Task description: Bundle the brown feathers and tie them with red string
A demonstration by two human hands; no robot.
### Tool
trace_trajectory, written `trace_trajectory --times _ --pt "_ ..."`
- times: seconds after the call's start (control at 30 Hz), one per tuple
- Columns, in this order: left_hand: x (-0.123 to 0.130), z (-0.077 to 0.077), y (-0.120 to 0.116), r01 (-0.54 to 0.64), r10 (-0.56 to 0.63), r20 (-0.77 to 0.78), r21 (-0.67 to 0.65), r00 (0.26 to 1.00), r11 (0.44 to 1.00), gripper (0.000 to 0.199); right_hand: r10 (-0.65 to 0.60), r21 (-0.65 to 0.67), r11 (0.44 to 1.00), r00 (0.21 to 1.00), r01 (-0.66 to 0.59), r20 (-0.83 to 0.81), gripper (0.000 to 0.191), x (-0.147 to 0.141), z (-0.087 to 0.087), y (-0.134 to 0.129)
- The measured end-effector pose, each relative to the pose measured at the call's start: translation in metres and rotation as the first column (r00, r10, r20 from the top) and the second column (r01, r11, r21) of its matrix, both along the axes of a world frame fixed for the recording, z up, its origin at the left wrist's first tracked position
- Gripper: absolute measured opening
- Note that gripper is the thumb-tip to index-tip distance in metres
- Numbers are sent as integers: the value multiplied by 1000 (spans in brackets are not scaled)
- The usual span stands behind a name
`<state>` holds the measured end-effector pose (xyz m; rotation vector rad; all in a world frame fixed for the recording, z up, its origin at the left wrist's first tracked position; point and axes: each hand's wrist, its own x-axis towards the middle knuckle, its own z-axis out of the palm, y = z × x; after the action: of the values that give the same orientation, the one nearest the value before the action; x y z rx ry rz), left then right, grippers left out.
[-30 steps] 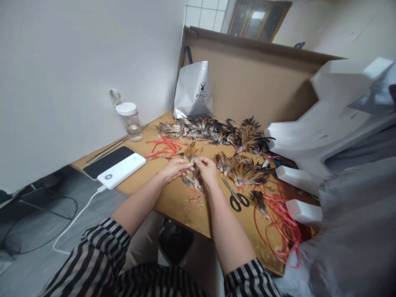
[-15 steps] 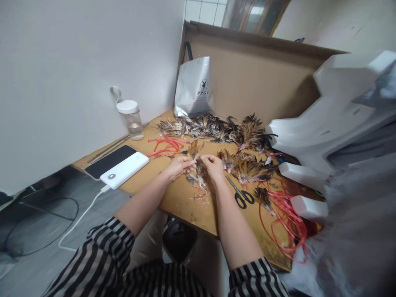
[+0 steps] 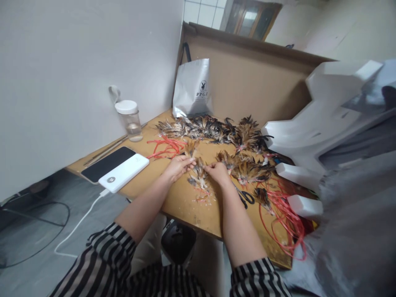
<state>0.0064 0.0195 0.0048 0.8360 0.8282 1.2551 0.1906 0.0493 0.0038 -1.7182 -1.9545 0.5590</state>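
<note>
My left hand is closed in a pinch on a small bunch of brown feathers, whose tips fan upward. To its right my right hand has its fingertips pressed together beside the loose feathers on the table. Whatever lies between those fingertips is too small to make out. Black-handled scissors lie partly hidden behind my right forearm. More brown feather bunches rest right of my right hand, and a long row of darker feathers lies beyond.
Red plastic strands lie at the left, with a larger tangle at the right edge. A phone, a white power bank and a bottle stand left. A silver bag leans at the back; white foam pieces are right.
My right hand has moved right, away from my left hand, and now covers part of the scissors. My left hand keeps its pinch in nearly the same place. The view has shifted slightly.
</note>
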Motion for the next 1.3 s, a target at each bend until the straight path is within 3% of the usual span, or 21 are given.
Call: trace_trajectory --times 0.13,0.43,0.53,0.7,0.8,0.93,1.03,1.13,1.23,1.3 --pt "-1 2 -1 10 -10 5 6 1000 1000 18 47 -25 999 998 -48 -41 20 -3 4 -3" --pt "0 -1 -1 26 -27 34 16 999 1000 18 184 117 982 870 -147 -458 20 0 12 -5" --pt "-3 -2 1 23 -25 82 21 996 1000 15 240 238 960 871 -147 -429 18 -5 14 -8" --pt "-6 1 2 48 -61 208 67 976 997 12 356 445 863 913 -239 -201 13 -13 23 -17" --pt "-5 2 0 78 -98 250 87 963 993 12 378 477 839 912 -262 -163 13 -18 27 -22" --pt "-4 3 0 79 -98 257 84 962 993 10 360 471 854 905 -222 -227 12 -23 28 -25" --pt "-5 3 1 2 -32 292 105 956 995 8 275 399 912 861 -93 -428 19 -26 29 -25" --pt "-6 6 0 -66 22 309 134 951 989 9 148 109 989 723 -101 -675 29 -29 28 -26" --pt "-4 8 -2 -44 3 255 156 967 987 13 16 -188 939 584 -287 -812 36 -35 25 -28" --pt "-1 10 -5 10 -43 191 170 981 985 17 -70 -272 897 495 -349 -866 37 -40 22 -28"
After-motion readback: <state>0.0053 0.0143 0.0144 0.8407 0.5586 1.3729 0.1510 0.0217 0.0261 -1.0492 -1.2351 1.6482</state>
